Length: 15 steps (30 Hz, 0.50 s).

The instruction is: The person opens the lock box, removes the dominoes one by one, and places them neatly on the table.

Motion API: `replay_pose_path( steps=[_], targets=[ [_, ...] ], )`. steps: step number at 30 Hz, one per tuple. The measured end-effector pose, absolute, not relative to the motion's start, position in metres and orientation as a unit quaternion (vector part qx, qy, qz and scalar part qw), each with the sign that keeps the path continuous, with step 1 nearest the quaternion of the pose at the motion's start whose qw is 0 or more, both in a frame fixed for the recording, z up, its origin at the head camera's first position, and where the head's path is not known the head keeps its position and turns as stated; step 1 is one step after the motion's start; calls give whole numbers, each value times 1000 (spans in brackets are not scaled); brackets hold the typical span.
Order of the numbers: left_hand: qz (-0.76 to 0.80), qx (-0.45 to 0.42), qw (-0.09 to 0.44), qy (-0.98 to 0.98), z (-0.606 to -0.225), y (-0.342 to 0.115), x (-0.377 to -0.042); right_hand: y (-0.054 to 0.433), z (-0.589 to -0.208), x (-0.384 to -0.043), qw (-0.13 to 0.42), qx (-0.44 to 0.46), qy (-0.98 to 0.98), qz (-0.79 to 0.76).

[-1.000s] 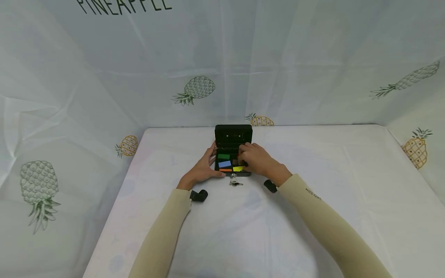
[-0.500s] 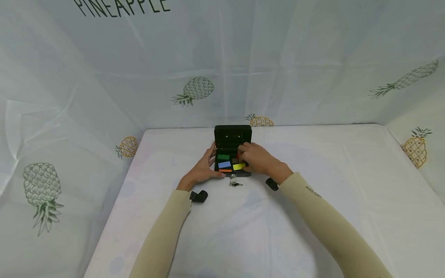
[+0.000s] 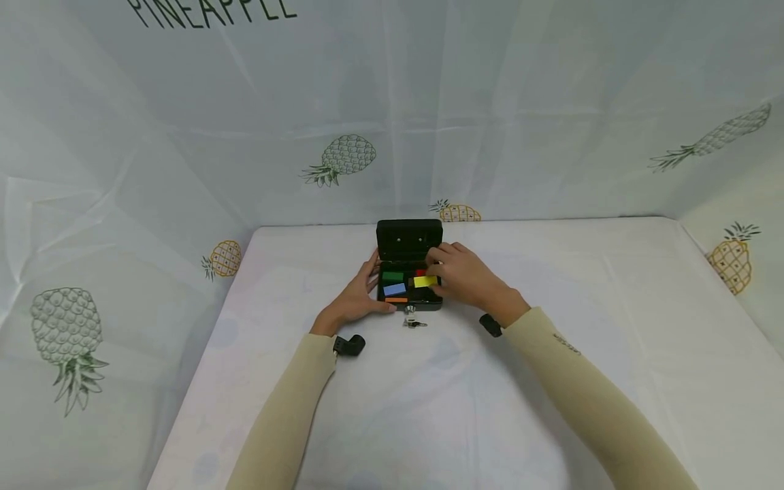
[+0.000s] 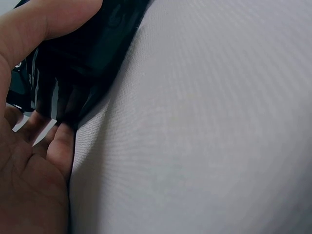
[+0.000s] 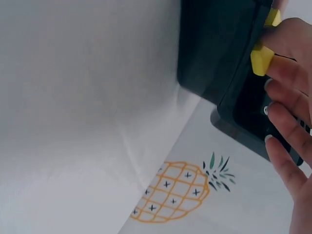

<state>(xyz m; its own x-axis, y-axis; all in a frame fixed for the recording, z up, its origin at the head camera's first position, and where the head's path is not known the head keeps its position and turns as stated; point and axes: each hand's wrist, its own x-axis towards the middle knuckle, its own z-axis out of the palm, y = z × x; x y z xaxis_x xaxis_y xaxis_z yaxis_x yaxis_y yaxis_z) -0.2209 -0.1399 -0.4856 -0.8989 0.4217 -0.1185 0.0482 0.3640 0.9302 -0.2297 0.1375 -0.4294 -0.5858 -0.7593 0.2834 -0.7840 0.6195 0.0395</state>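
A small black cash box (image 3: pixel 429 306) stands at the back of the table with its lid (image 3: pixel 409 235) raised. My left hand (image 3: pixel 351 303) holds the box by its left side, thumb at the front and fingers along the side wall. Between thumb and fingers, my right hand (image 3: pixel 470 278) pinches a yellow block (image 3: pixel 425 281) over the box's right half; in the right wrist view the yellow block (image 5: pixel 262 59) shows above the rim. Inside the box lie a green block (image 3: pixel 393 277), a blue block (image 3: pixel 395 289), an orange block (image 3: pixel 396 299) and a red block (image 3: pixel 420 272), partly covered by my fingers.
Keys (image 3: pixel 415 324) hang from the lock at the box's front. A white cloth (image 3: pixel 392 408) covers the table. Behind it hangs a pale curtain (image 3: pixel 520 136) printed with pineapples. A black wrist camera (image 3: pixel 349 346) sits by my left cuff, another (image 3: pixel 491 325) by my right.
My right hand has lifted the yellow block from the front right of the box and moved it slightly up and to the right. My left hand has stayed on the box.
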Motion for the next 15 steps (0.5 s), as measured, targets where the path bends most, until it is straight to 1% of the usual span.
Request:
replay_pose_path(
  steps=[8,15],
  targets=[
    [561,154,164,797,-488,-140,-223,155,-426,-228,164,412,-895,46],
    [553,142,170,803,-487,-139,-222,175,-429,-230,179,394,-898,80]
  ],
)
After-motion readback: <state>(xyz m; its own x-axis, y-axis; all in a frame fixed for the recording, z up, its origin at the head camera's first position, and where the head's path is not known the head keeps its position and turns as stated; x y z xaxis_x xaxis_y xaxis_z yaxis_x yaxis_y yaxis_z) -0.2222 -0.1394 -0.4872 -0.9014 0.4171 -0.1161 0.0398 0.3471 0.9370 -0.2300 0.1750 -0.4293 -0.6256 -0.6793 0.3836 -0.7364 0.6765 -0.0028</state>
